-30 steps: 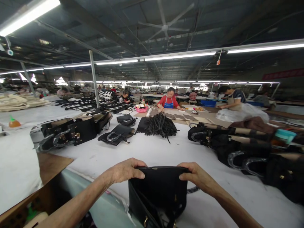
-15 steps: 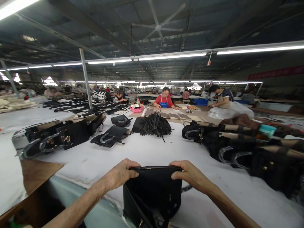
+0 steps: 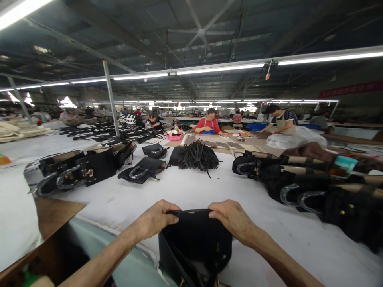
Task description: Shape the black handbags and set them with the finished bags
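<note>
A black handbag (image 3: 196, 243) stands at the near edge of the white-covered table, its mouth open toward me. My left hand (image 3: 157, 219) pinches the left part of the bag's far top edge between thumb and fingers. On the right part of the same edge, my right hand (image 3: 235, 219) is closed in a similar pinch. The bag's dark inside shows between the hands, with a small zip pull on the inner wall. Its lower part runs out of view at the bottom.
Several black handbags stand at left (image 3: 100, 165) and right (image 3: 305, 183). Farther in are a flat black bag (image 3: 143, 170) and a heap of black strips (image 3: 199, 155). A turquoise-lidded container (image 3: 344, 165) sits among the right bags. Co-workers (image 3: 209, 123) work across the table.
My right hand has slid left along the bag's top edge, nearer my left hand. My left hand keeps its pinch. The whole view has shifted slightly.
</note>
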{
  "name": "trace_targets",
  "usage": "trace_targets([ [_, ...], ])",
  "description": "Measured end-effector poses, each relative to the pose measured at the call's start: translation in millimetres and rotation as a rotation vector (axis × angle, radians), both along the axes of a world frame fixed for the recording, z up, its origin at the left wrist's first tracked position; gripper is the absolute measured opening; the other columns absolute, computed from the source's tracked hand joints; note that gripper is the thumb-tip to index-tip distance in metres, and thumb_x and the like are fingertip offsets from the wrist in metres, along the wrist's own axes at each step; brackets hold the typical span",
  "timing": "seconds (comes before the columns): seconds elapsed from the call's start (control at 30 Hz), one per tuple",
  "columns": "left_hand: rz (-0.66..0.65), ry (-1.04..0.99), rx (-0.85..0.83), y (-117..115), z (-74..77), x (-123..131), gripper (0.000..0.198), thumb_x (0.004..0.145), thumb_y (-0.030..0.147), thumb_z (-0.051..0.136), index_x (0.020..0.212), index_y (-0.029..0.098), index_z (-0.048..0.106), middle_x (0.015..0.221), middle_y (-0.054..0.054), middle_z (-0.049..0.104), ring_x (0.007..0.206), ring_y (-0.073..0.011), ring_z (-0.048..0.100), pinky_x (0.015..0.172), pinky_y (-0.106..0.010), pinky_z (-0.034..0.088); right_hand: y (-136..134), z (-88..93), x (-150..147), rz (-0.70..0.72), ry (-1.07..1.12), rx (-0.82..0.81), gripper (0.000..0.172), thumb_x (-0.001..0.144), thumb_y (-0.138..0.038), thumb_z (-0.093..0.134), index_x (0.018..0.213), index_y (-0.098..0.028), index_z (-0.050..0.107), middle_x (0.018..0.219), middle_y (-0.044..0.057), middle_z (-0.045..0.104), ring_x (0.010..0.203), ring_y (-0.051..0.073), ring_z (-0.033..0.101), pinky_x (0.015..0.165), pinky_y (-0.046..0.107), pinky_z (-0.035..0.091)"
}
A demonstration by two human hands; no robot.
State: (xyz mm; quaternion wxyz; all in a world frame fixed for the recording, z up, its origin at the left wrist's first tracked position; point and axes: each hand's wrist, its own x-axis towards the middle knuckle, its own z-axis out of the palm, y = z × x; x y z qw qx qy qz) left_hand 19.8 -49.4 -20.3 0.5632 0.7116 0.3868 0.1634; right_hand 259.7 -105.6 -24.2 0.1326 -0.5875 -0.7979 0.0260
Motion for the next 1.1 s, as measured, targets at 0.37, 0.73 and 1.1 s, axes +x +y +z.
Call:
trace_targets([
  [0.37,0.016,-0.029,-0.008,0,-3.0,2,0.023,0.062,0.026,0.053,0.075,0.012,0.065,0.054,0.002,0.052,0.050,-0.0097,0.040,0.049,-0.020,0.029,-9,1.9,-18,-0.011,-0.017,0.102,0.018,0.084,-0.023,0.039,0.072,-0.023,0.053,0.071,-0.003,0.060,0.063,0.012,0.049,0.059,0.023,0.028],
  [0.73,-0.005,-0.049,0.071,-3,-4.4,0,0.024,0.064,0.023,0.050,0.077,0.011,0.065,0.053,0.004,0.043,0.051,-0.0081,0.031,0.049,-0.021,0.024,4,-3.0,-47,0.069,0.123,0.079,0.034,0.086,-0.035,0.037,0.058,-0.020,0.050,0.050,-0.005,0.044,0.048,0.009,0.032,0.051,0.021,0.023],
  [1.1,-0.025,-0.073,0.045,-4,-5.3,-3,0.022,0.065,0.024,0.050,0.075,0.011,0.064,0.054,0.004,0.042,0.050,-0.0079,0.030,0.049,-0.021,0.026,4,-6.8,-51,0.076,0.039,0.168,0.035,0.087,-0.031,0.034,0.061,-0.020,0.054,0.055,-0.003,0.054,0.052,0.010,0.043,0.056,0.023,0.027],
])
